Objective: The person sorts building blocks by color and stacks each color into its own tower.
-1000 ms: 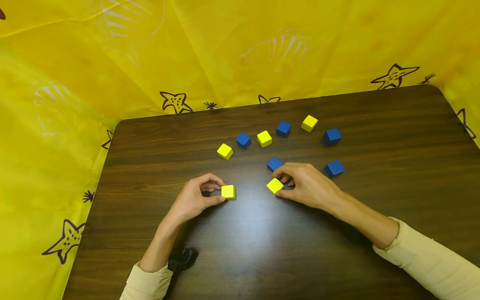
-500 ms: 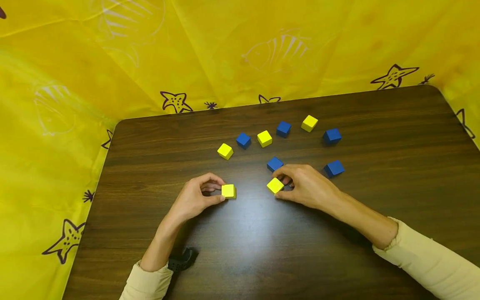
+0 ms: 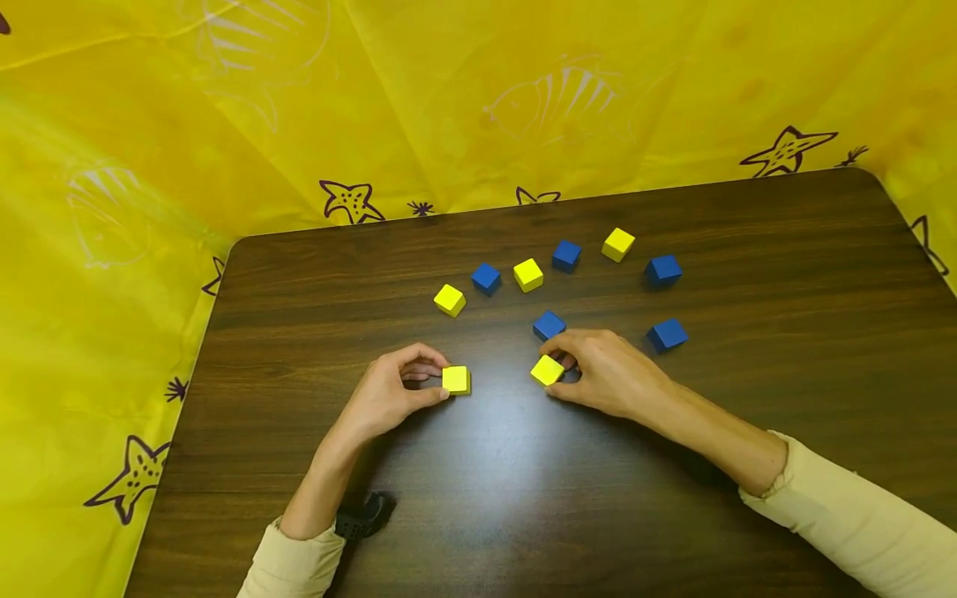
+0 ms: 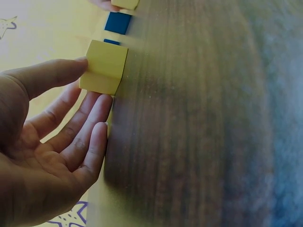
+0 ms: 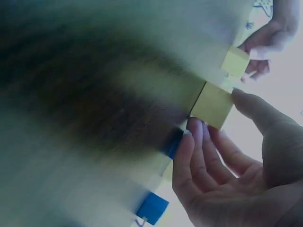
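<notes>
Yellow blocks [image 3: 456, 379] are pinched, one in the left hand [image 3: 383, 394] and one in the right hand [image 3: 615, 374], which hides a bit of a blue block [image 3: 548, 323] just past it.

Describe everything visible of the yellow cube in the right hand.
The yellow cube is plain, with smooth flat faces and straight edges, perhaps painted wood. Turned cornerwise in the head view, it is pinched by the right hand between thumb and fingers. A blue cube lies beyond, apart from it. Whether it rests on the table or is slightly raised isn't clear.
</notes>
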The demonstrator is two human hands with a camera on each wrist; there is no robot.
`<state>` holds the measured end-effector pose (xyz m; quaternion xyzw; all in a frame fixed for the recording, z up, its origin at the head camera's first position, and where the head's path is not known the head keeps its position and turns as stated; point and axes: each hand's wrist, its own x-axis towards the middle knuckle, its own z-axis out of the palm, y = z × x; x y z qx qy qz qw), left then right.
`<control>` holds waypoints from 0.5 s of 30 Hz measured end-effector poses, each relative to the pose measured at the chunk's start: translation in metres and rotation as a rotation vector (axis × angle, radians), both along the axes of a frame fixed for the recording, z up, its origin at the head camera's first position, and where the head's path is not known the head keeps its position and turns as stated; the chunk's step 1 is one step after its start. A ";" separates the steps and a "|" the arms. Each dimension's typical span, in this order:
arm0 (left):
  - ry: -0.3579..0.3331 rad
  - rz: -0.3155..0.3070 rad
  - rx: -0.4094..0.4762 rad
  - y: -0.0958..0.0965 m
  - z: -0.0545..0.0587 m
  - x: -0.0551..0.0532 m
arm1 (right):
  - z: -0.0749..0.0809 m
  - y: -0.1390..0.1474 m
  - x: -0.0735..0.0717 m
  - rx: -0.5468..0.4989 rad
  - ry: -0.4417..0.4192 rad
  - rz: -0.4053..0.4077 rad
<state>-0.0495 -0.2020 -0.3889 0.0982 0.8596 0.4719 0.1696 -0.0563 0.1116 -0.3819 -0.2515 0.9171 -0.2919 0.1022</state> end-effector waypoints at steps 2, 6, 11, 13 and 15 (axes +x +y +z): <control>-0.002 -0.002 0.005 0.000 0.000 0.000 | 0.000 0.000 0.000 0.011 0.012 0.001; -0.005 -0.003 0.010 0.000 -0.001 0.000 | 0.000 -0.001 0.001 0.018 0.024 0.006; -0.006 0.001 0.014 0.000 0.000 0.000 | 0.000 -0.001 0.002 0.005 0.034 0.012; -0.006 0.002 0.014 0.000 0.000 0.000 | 0.000 -0.001 0.002 0.002 0.038 0.014; -0.004 0.000 0.016 0.000 0.000 0.000 | 0.000 -0.002 0.002 0.003 0.039 0.015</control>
